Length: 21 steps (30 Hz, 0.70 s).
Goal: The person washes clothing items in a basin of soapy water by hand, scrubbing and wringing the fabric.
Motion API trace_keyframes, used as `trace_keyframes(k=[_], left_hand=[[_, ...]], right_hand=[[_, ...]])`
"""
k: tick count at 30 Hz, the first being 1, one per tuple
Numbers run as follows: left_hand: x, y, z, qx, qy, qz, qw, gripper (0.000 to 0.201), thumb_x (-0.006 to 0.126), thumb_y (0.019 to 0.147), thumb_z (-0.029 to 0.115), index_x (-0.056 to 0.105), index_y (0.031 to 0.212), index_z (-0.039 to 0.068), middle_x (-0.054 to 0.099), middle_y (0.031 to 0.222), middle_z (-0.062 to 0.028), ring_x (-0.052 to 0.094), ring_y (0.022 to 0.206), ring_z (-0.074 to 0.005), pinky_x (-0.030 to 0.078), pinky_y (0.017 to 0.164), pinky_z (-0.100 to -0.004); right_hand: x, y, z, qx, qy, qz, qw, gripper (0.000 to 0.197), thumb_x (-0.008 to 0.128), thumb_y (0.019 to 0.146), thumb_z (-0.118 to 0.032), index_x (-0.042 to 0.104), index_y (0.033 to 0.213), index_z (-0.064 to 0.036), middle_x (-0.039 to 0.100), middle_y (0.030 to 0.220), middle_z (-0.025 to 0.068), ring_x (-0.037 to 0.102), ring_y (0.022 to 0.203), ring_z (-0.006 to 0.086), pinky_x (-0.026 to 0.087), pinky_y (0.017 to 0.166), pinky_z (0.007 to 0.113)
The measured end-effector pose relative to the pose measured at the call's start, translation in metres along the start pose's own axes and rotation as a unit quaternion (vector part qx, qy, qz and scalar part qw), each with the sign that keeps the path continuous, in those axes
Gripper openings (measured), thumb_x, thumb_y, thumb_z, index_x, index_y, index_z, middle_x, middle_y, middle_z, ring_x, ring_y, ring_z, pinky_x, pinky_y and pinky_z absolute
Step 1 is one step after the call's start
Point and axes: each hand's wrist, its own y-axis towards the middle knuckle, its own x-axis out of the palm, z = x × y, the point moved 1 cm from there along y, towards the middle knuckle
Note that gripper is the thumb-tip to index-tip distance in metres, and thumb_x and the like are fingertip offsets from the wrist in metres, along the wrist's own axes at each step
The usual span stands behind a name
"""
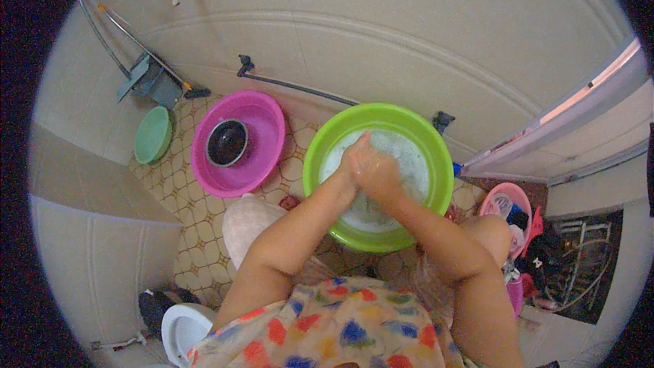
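Both hands are brought together over a lime-green basin (444, 191) of foamy white water (409, 153). My left hand (355, 155) presses against my right hand (379, 176), its fingers partly covered by it. The right hand is curled closed, with its back towards me. Wet suds show on the skin. Whatever may lie between the palms is hidden by the fingers.
Left of the green basin stands a pink basin (262, 157) holding a dark round pot (227, 142). Beyond it are a mint-green bowl (151, 136), a grey dustpan (157, 82) and a broom (146, 48). At right sits a pink basket (497, 194) with clothes. A pipe (300, 87) runs along the wall.
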Motion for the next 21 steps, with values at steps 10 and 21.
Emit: trace_keyframes(k=[10, 21], left_hand=[[-0.003, 0.002, 0.001, 0.03, 0.009, 0.008, 0.999, 0.032, 0.045, 0.082, 0.035, 0.051, 0.096, 0.007, 0.056, 0.092, -0.0081, 0.053, 0.084, -0.0224, 0.042, 0.075, -0.0362], [0.034, -0.009, 0.003, 0.06, -0.017, 0.094, 0.994, 0.028, 0.042, 0.083, 0.027, 0.052, 0.098, 0.006, 0.056, 0.095, -0.0095, 0.056, 0.079, -0.0247, 0.045, 0.072, -0.0398]], right_hand=[[-0.038, 0.001, -0.027, 0.05, 0.211, 0.069, 0.974, 0.025, 0.046, 0.078, -0.023, 0.055, 0.072, -0.0006, 0.056, 0.069, 0.0176, 0.054, 0.061, 0.0341, 0.042, 0.054, 0.042], [0.006, 0.01, 0.047, 0.211, 0.204, 0.01, 0.956, 0.032, 0.044, 0.081, -0.029, 0.056, 0.079, 0.0009, 0.055, 0.082, 0.0218, 0.052, 0.077, 0.0371, 0.04, 0.068, 0.041]])
